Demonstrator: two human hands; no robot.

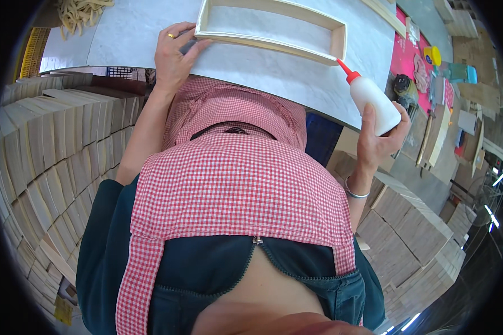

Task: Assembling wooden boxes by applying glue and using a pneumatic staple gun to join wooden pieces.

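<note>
Pressing down with flat, unclenched fingers, the left hand [174, 54] holds the near left corner of the pale rectangular wooden frame [274, 28] on the white table [274, 72]. On the right, the right hand [381, 139] grips a white plastic glue bottle [374, 99], its red tip touching the frame's right corner.
</note>
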